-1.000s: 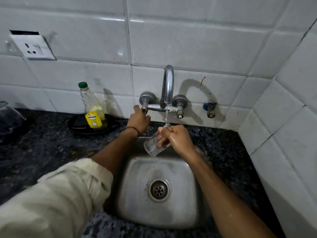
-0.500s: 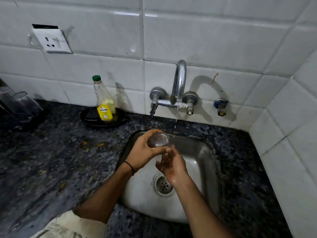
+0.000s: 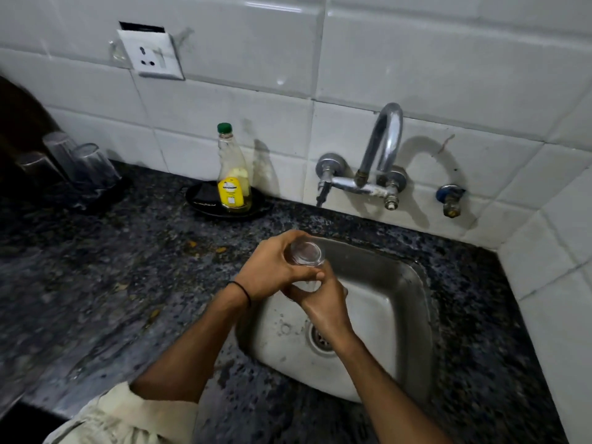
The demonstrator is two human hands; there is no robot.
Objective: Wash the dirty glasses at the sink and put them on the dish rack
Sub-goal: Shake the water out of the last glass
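Now my left hand (image 3: 272,267) grips the clear glass (image 3: 306,253) over the steel sink (image 3: 400,283); my right hand (image 3: 323,304) clasps its lower end.

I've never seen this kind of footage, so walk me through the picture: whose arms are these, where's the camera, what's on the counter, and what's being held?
No machine here: these are a person's bare arms, filmed by a wide-angle camera worn on their head, looking forward and down. The left hand grips a clear drinking glass over the steel sink, its base toward the camera; the right hand grips its lower end. On the dark speckled stone counter a clear bottle with green cap and yellow label stands on a black dish. Far left, more clear glasses appear to stand upside down. A chrome tap juts from the white tiled wall.
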